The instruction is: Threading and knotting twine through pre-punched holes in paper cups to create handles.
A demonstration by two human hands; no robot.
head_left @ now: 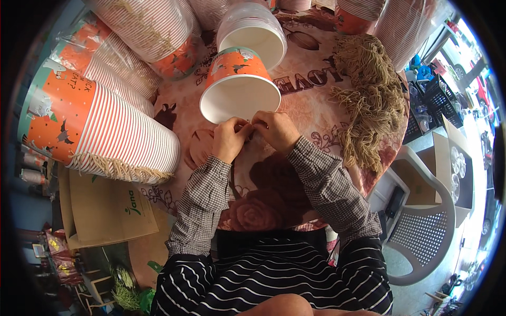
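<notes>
An orange paper bucket (235, 66) with a bat print and white inside lies tipped on its side, its mouth facing me. At its near rim my left hand (227, 139) is closed, thumb and fingers pinched together. My right hand (278, 130) is closed in a pinch right beside it, the fingertips of both hands almost meeting. Whatever they pinch is too small and too covered to make out. To the right lies a heap of tan twine pieces (369, 95). On the left, a long stack of nested buckets (126, 129) has twine ends hanging along its rims.
More bucket stacks in clear plastic (142, 31) crowd the table's far side, with white buckets (255, 37) behind the tipped one. A floral cloth (258, 208) covers the round table. Cardboard box (113, 210) stands lower left; a grey plastic chair (421, 237) and black crates (440, 97) are at right.
</notes>
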